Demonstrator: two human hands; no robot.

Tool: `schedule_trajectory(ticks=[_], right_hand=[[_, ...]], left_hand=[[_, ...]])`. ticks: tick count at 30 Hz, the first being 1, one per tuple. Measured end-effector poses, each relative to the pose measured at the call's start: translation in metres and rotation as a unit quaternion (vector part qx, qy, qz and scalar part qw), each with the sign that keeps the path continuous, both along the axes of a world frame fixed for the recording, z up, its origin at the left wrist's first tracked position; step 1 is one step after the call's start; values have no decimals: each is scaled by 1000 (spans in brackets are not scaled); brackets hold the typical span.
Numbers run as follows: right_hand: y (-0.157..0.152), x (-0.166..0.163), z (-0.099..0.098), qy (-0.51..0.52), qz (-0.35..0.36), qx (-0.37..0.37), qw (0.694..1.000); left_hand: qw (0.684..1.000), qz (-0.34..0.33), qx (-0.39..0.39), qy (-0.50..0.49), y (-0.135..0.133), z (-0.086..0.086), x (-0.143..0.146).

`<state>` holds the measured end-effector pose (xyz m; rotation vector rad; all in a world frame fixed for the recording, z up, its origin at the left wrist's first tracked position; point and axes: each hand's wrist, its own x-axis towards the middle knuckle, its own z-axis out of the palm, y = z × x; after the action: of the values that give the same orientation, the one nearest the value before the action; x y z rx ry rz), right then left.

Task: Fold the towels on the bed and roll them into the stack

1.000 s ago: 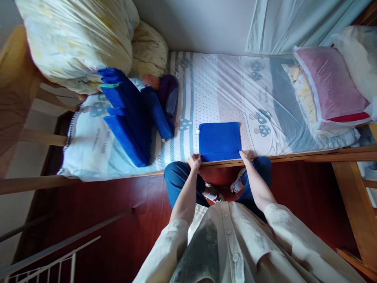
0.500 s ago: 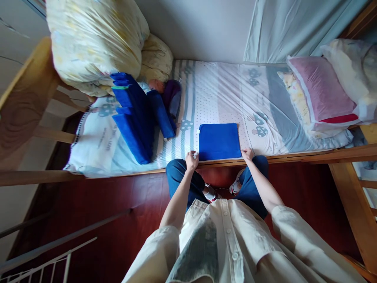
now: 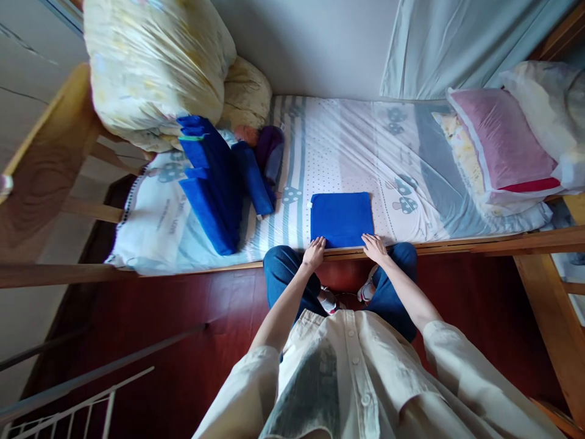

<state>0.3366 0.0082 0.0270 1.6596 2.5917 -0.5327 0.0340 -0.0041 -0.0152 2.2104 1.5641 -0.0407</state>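
Note:
A blue cloth [image 3: 342, 218], squared off like a folded towel with a small white tag at its left edge, lies flat on the bed's near edge. On its near left corner rests my left hand [image 3: 314, 252], fingers stretched out over the fabric. My right hand [image 3: 375, 247] lies on the near right corner in the same way, open. Both thumbs are hard to make out. To the left, a pile of folded blue cloths [image 3: 212, 189] leans on the mattress, with another rolled or folded blue cloth [image 3: 252, 177] beside it.
Behind the blue pile are a large yellow quilt [image 3: 159, 67] and a purple cloth [image 3: 269, 146]. A pink pillow [image 3: 507, 137] sits at the right end of the patterned bed sheet [image 3: 338, 134]. A wooden rail [image 3: 484, 245] borders the bed; white metal bars [image 3: 109, 414] stand lower left.
Both hands have moved inward from the cloth's near side corners onto its near edge. Their pinched fingers have straightened out flat. The cloth looks unchanged; the view has shifted slightly.

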Motion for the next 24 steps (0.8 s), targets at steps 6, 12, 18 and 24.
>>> schedule_trajectory(ticks=[6,12,18,24], right_hand=[[12,-13,-9,-84,2,-35,996],[23,-20,-9,-100,-25,-55,993],[16,-17,-4,-76,-53,-48,995],[-2,-12,-5,-21,-74,-56,995]], left_hand=[[999,0,-21,49,12,-10,8],[999,8,-30,35,23,-9,7],[999,19,-37,2,23,-1,-1],[997,52,-54,-25,7,4,-1]])
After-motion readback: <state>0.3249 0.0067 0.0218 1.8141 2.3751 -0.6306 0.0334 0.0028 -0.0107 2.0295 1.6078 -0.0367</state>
